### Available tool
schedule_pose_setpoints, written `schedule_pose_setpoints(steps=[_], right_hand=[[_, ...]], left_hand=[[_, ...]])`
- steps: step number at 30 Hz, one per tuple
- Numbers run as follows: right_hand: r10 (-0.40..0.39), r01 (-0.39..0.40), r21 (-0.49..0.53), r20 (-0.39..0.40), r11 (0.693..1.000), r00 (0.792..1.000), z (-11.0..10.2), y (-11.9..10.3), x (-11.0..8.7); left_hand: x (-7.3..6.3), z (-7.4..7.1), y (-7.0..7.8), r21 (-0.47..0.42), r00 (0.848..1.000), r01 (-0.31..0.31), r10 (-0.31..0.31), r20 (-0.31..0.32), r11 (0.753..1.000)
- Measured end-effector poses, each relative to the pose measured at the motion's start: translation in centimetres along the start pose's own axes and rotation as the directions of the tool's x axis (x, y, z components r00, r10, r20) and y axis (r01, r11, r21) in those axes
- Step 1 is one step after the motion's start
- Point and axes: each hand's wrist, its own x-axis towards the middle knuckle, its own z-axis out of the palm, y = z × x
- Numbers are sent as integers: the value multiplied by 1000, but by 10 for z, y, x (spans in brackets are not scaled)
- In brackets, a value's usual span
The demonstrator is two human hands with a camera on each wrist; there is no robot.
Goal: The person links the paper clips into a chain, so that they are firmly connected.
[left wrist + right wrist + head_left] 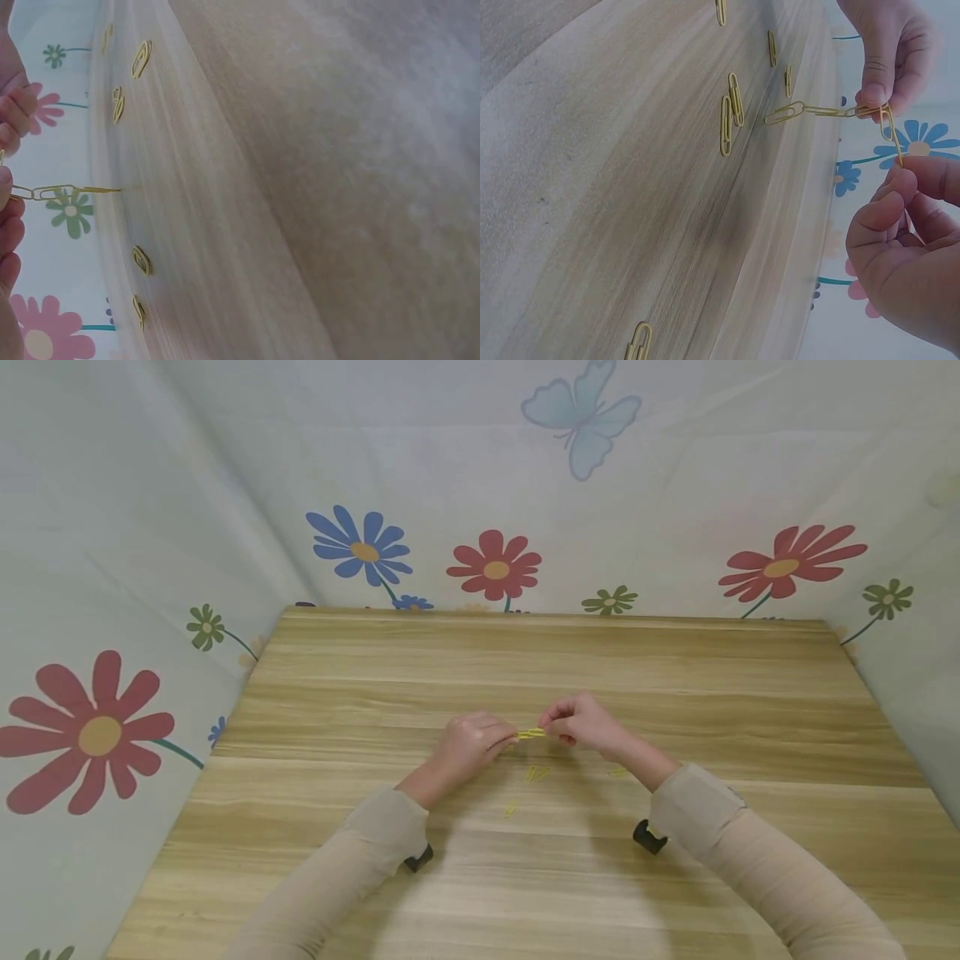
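Note:
Between the two hands is a short chain of yellow paper clips [531, 734]. My left hand [472, 743] pinches the chain near one end with thumb and fingers. In the right wrist view, the chain's lower clips [784, 114] hang down toward the tabletop. My right hand [585, 722] pinches the tip of one paper clip [897, 142], whose other end meets the chain at the left fingertips. Whether that clip is fully hooked on is too small to tell.
Loose yellow paper clips lie on the wooden table [487, 652]: a pair [726, 126] in front of the hands, one clip [510, 811] nearer me, and another clip [618, 772] under the right wrist. A flower-printed cloth [420, 460] stands behind the table.

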Motion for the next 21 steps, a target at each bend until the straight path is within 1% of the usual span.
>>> schedule_pose_setpoints(steps=[14, 21], right_hand=[[18, -18, -3, 2, 1000, 1000, 1, 3, 3], [32, -32, -3, -1, 999, 999, 3, 1, 3]], left_hand=[[-1, 0, 0, -4, 1000, -4, 4, -5, 1000], [-1, -1, 0, 0, 1000, 13, -13, 17, 1000]])
